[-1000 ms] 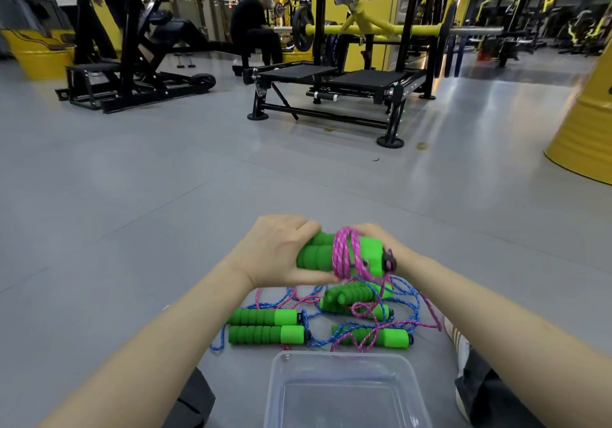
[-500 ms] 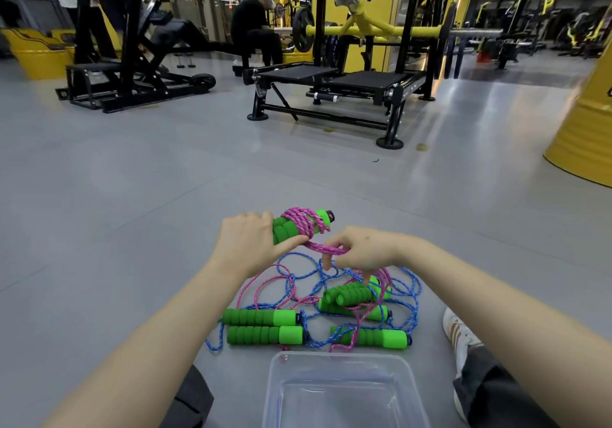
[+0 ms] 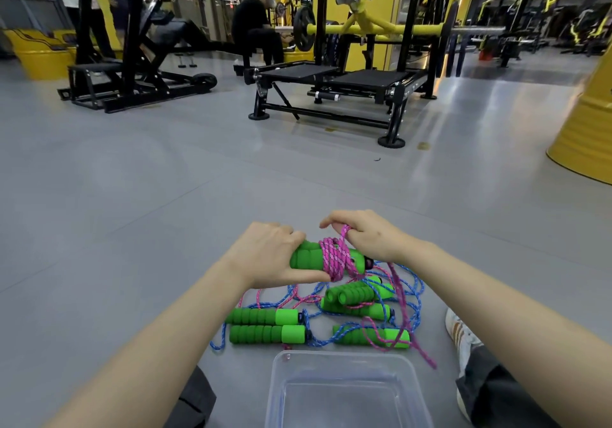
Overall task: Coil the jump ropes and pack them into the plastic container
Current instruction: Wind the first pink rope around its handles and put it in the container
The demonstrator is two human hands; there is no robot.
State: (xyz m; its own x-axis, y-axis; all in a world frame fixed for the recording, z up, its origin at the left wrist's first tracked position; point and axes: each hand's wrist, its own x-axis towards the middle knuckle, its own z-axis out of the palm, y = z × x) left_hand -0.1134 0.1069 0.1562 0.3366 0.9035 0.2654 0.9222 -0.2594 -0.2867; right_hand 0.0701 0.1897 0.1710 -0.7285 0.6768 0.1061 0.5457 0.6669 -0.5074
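Note:
My left hand (image 3: 268,255) grips a pair of green foam handles (image 3: 308,257) held above the floor. A pink jump rope (image 3: 334,257) is wound round them in several turns. My right hand (image 3: 367,233) pinches a strand of that pink rope just above the handles; its loose tail (image 3: 402,305) trails down to the right. On the floor below lies a tangle of blue and pink ropes (image 3: 410,290) with more green handles (image 3: 265,325). A clear plastic container (image 3: 344,361) stands nearest me, with nothing in it.
My shoe (image 3: 462,335) and knee sit right of the container, my other knee (image 3: 195,401) left of it. Black gym machines (image 3: 331,83) stand across the grey floor. A yellow drum (image 3: 586,129) is at far right. A person sits behind the machines.
My right hand has swung from below the handles up over them, carrying the pink rope round for another turn. The left hand tilted the handles back toward level.

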